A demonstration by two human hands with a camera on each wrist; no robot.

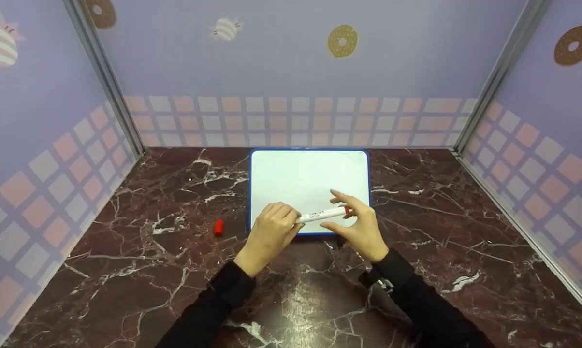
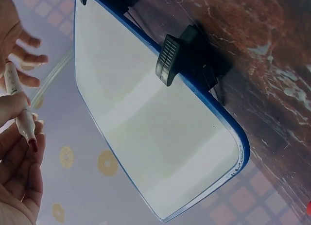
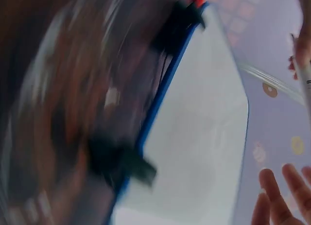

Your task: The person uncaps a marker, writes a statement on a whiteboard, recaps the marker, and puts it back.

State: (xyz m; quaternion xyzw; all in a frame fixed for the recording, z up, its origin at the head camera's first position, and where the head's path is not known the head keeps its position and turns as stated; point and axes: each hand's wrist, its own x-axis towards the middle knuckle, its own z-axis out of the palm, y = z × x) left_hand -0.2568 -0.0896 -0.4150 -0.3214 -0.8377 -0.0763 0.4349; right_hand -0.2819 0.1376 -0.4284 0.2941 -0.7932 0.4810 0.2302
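A white marker (image 1: 324,214) with printed text is held by my left hand (image 1: 270,234) near its left end. The left wrist view shows the marker's reddish nib (image 2: 32,145) bare, on the left hand's side. Around the marker's red right end my right hand (image 1: 364,232) spreads its thumb and fingers, with a gap between them. In the right wrist view, the right-hand fingers (image 3: 277,198) are extended and apart from the marker's visible part. A red cap (image 1: 218,227) stands on the table, left of the blue-framed whiteboard (image 1: 300,179).
Black clip-like feet (image 2: 167,60) support the whiteboard's lower edge. The tabletop is dark, marbled and glossy (image 1: 141,270). Patterned panels (image 1: 281,63) enclose the table at the back and both sides, with metal posts at the corners.
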